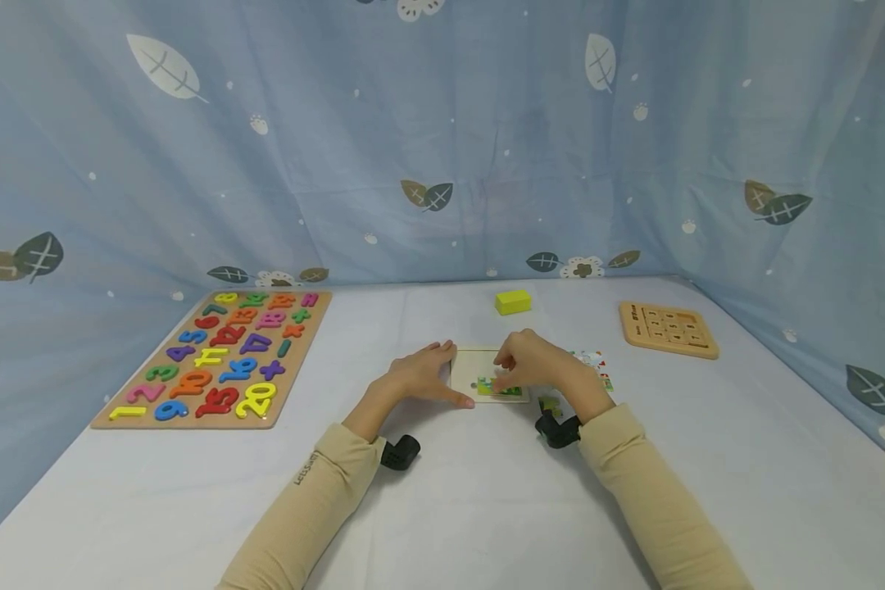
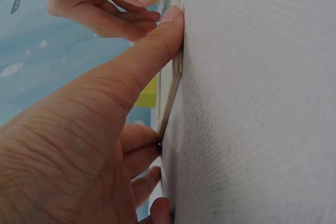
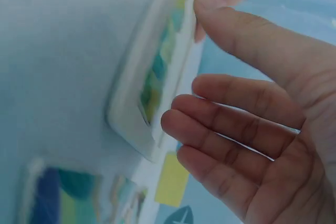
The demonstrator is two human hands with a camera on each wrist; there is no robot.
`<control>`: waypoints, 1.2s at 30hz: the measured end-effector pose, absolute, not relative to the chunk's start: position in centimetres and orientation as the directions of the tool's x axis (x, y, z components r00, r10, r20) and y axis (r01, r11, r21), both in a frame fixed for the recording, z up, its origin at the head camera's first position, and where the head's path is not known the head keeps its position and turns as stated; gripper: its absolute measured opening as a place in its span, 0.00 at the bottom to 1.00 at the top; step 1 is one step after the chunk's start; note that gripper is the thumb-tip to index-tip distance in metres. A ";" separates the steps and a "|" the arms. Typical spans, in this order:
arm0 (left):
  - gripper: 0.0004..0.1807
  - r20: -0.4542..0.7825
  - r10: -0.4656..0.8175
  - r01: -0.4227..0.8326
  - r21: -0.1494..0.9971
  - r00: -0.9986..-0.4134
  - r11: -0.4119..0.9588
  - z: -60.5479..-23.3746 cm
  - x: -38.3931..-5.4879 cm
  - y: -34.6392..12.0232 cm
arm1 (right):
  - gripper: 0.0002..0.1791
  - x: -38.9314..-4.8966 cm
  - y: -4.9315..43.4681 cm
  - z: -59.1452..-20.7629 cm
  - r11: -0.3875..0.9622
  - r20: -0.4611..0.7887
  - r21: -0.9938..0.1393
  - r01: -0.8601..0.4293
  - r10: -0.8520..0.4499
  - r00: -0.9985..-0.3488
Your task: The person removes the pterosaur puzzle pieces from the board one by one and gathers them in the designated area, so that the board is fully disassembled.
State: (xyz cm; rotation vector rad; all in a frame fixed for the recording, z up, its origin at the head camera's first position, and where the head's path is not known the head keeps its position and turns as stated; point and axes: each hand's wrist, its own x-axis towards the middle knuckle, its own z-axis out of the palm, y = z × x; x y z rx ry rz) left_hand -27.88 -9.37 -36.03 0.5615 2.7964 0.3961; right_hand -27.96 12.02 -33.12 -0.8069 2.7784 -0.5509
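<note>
A pale wooden puzzle tray [image 1: 466,369] lies flat on the table, with green picture pieces [image 1: 512,392] along its front side. My left hand [image 1: 422,374] grips the tray's left end, thumb on the front edge and fingertips at the far left corner. In the left wrist view the tray's edge [image 2: 169,103] runs between thumb and fingers. Over the tray's right half hovers my right hand [image 1: 533,360]. Its fingers [image 3: 220,119] are loosely bent in the right wrist view, apart from the thumb, with nothing between them.
Right of the tray, under the right forearm, lie a loose green piece [image 1: 550,405] and white patterned pieces [image 1: 596,362]. A yellow block [image 1: 513,302] stands behind. A number board [image 1: 289,410] sits at left, a wooden number-tile board [image 1: 667,329] at far right.
</note>
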 end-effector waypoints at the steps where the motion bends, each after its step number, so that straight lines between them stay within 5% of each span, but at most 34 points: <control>1: 0.58 -0.200 0.408 0.337 0.311 -0.891 0.889 -36.0 -27.9 -9.4 | 0.22 -27.9 11.9 -33.3 0.780 -0.081 -0.400 -0.482 -0.554 -0.829; 25: 0.59 -0.195 0.413 0.348 0.296 -0.889 0.889 -35.9 -27.9 -9.5 | 0.06 -27.4 10.4 -33.7 0.759 -0.054 -0.346 -0.552 -0.604 -0.795; 32: 0.58 -0.193 0.416 0.349 0.304 -0.888 0.886 -36.2 -28.1 -9.4 | 0.14 -27.4 10.5 -33.7 0.794 -0.089 -0.322 -0.517 -0.568 -0.818; 36: 0.58 -0.190 0.414 0.349 0.299 -0.890 0.888 -36.2 -28.1 -9.3 | 0.11 -27.3 10.4 -33.7 0.793 -0.101 -0.319 -0.519 -0.573 -0.813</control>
